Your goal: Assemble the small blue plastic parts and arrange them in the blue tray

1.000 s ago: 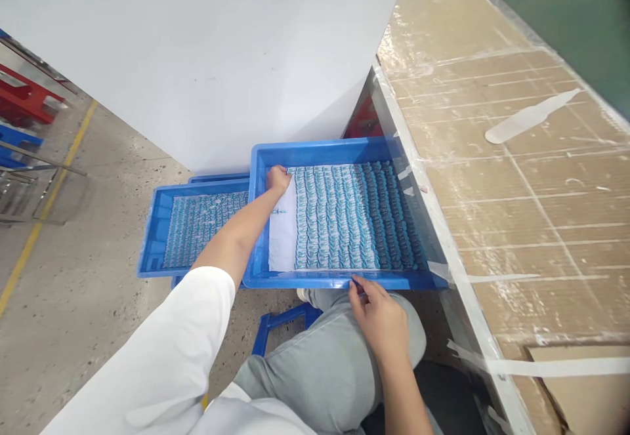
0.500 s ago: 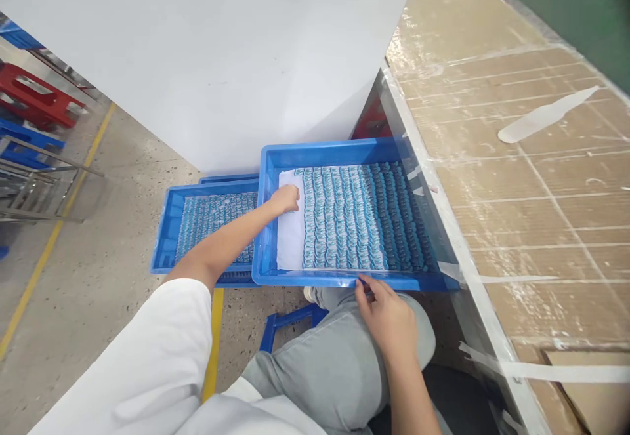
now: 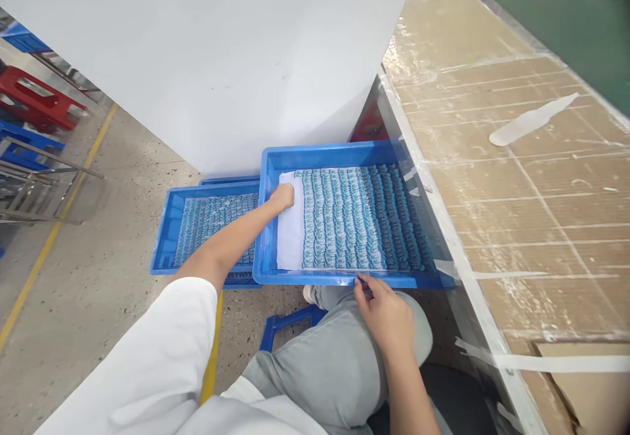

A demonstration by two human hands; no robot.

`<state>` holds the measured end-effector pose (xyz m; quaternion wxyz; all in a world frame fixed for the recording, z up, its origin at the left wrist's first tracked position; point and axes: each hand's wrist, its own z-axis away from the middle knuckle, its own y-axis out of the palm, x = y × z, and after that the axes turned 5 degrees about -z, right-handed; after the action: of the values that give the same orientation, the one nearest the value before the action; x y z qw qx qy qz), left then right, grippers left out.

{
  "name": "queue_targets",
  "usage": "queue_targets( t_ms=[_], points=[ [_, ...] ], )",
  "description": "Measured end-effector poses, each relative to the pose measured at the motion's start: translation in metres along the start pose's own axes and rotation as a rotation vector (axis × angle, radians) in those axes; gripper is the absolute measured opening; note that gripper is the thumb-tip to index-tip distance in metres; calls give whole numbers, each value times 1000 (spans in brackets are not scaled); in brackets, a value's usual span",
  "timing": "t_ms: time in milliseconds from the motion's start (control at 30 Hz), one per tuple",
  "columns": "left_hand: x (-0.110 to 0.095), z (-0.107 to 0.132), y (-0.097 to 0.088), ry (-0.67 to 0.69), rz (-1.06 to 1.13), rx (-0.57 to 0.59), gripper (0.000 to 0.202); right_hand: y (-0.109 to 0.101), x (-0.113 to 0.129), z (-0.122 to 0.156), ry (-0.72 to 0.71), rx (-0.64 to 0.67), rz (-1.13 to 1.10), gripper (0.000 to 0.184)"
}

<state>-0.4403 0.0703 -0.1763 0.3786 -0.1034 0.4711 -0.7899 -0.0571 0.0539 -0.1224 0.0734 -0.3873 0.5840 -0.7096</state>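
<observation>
A blue plastic tray (image 3: 319, 279) lies before me, lined with a white sheet (image 3: 289, 245). Rows of small blue-and-white pieces (image 3: 339, 218) cover most of the sheet; its left strip shows bare. Over that strip, near the tray's left wall, is my left hand (image 3: 283, 197), its fingers curled closed. What they hold, if anything, is hidden. My right hand (image 3: 388, 317) pinches the tray's near rim between thumb and fingers, above my knee.
A second blue tray (image 3: 170, 225) with similar pieces sits lower on the left, stacked on others. A white panel (image 3: 221, 61) rises behind. On the right stands a cardboard-covered table (image 3: 512, 212) with tape strips. Stools, one red (image 3: 42, 100), stand far left.
My left hand has drawn slightly left, toward the tray's wall. The right hand keeps its place at the near rim. The view has shifted a little over the table.
</observation>
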Motion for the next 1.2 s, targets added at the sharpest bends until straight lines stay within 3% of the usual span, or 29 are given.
queue_targets(
  t_ms=[267,1200],
  points=[
    [-1,-28,-9,6,41,-79,35,-3,-1,2,4,17,16,33],
    [1,-13,-1,-15,53,-35,34,-3,-1,2,9,37,41,30]
  ],
)
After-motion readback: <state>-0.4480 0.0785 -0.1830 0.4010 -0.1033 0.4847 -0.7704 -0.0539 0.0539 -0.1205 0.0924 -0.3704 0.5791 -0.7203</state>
